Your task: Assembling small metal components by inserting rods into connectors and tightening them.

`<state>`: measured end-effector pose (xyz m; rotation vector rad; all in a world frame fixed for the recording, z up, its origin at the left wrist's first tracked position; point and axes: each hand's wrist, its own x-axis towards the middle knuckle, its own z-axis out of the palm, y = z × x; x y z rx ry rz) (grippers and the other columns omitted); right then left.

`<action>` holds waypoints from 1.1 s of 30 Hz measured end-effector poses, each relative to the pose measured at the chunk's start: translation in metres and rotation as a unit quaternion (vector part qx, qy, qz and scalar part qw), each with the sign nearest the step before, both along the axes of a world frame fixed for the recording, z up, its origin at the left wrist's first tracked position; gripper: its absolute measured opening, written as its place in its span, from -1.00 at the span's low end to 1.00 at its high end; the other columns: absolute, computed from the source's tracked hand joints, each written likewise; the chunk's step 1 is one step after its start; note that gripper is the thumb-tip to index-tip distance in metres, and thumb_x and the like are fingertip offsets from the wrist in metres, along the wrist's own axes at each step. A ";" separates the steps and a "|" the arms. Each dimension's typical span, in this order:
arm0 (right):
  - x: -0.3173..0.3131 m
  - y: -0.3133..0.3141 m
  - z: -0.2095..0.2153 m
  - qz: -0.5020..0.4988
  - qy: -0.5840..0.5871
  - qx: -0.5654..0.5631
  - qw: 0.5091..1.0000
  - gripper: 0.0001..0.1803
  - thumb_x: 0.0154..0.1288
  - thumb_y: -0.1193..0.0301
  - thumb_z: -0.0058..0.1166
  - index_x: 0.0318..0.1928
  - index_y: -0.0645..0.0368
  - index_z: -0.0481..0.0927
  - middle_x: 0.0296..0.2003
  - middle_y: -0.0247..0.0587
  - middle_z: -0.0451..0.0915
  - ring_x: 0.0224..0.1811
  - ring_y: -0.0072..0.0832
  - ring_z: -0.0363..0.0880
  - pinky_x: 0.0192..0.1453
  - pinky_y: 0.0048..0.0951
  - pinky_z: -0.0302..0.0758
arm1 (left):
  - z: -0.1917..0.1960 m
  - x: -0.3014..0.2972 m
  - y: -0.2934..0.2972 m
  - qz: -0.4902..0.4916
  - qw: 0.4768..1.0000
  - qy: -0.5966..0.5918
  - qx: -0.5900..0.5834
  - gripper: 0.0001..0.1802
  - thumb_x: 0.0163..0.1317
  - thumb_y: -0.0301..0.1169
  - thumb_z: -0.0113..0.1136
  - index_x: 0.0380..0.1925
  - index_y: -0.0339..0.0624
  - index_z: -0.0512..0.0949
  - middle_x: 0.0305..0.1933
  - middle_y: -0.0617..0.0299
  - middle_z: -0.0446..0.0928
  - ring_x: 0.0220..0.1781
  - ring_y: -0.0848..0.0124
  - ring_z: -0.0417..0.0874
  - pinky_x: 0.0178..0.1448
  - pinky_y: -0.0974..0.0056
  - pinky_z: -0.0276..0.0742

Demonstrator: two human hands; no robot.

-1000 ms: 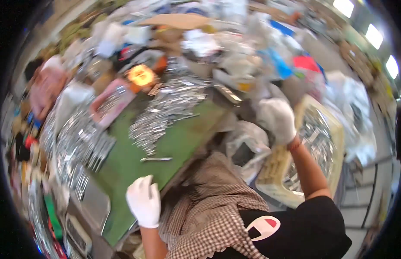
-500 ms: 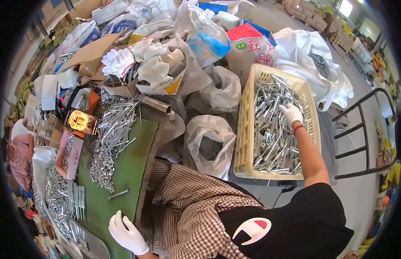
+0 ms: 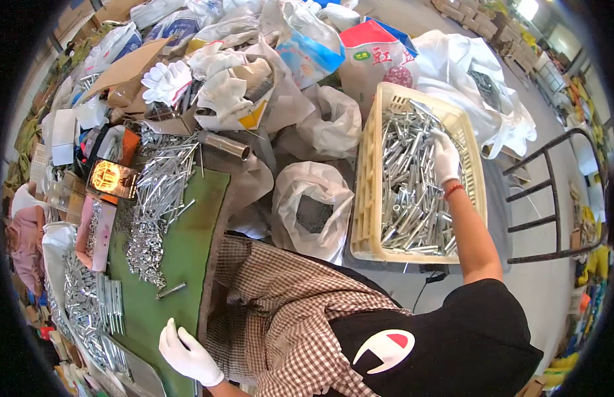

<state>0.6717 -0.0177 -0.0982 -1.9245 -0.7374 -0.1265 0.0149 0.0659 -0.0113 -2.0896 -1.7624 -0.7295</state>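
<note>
Inside the cream plastic crate (image 3: pixel 368 221) on the person's right, loose metal pieces (image 3: pixel 409 198) are lying in a heap, tubes and bolt-like lengths pointing in many directions.

Step in hand, as judged: the person is apparently picking from this heap. Next move, as judged: it is calling for fingertips that are singling out a piece and freeing it from its tangled neighbours.

Right hand (image 3: pixel 446 157): white-gloved, back upward; it is resting over the far right part of the heap, fingers pointing away from the body. Whether its grip is grasping a piece or merely touching, one cannot tell. Bare forearm: it is extending from a black sleeve across the crate's near right corner, a red bracelet (image 3: pixel 454 190) circling the wrist.

Left hand (image 3: pixel 189 357): white-gloved, fingers loosely bent, thumb standing apart; its grip is holding nothing visible. It is hanging at the near end of the green table (image 3: pixel 191 241); contact is remaining unclear.

Single metal piece (image 3: pixel 171 290): lying on the table just beyond the left fingers, near a pile of small fittings (image 3: pixel 145 258).

White bag (image 3: pixel 290 198): standing open-mouthed between table and crate.
</note>
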 end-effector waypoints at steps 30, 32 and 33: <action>-0.015 -0.135 0.003 0.146 -0.166 -0.558 0.800 -0.82 0.15 0.35 0.07 -0.23 0.09 0.58 -0.34 0.06 0.65 -0.19 0.05 0.64 -0.06 -0.01 0.54 | -0.084 0.173 -0.011 -0.181 0.176 -0.742 -0.621 -0.79 0.47 -0.36 -0.07 0.00 -0.17 0.43 -0.33 0.31 0.44 -0.37 0.48 0.49 -0.30 0.37 0.42; 0.000 -0.112 0.000 0.124 -0.132 -0.509 0.841 -0.82 0.15 0.37 0.05 -0.24 0.13 0.56 -0.35 0.11 0.63 -0.18 0.08 0.63 -0.08 0.01 0.52 | -0.085 0.170 -0.013 -0.178 0.181 -0.753 -0.607 -0.79 0.47 -0.36 -0.07 0.00 -0.17 0.43 -0.33 0.33 0.43 -0.38 0.49 0.47 -0.30 0.38 0.42; 0.009 -0.098 -0.002 0.096 -0.094 -0.428 0.894 -0.80 0.17 0.37 0.03 -0.21 0.14 0.57 -0.33 0.12 0.64 -0.17 0.09 0.63 -0.06 -0.01 0.52 | -0.085 0.169 -0.015 -0.179 0.180 -0.756 -0.603 -0.79 0.48 -0.33 -0.04 0.01 -0.15 0.43 -0.37 0.35 0.41 -0.42 0.53 0.45 -0.35 0.40 0.37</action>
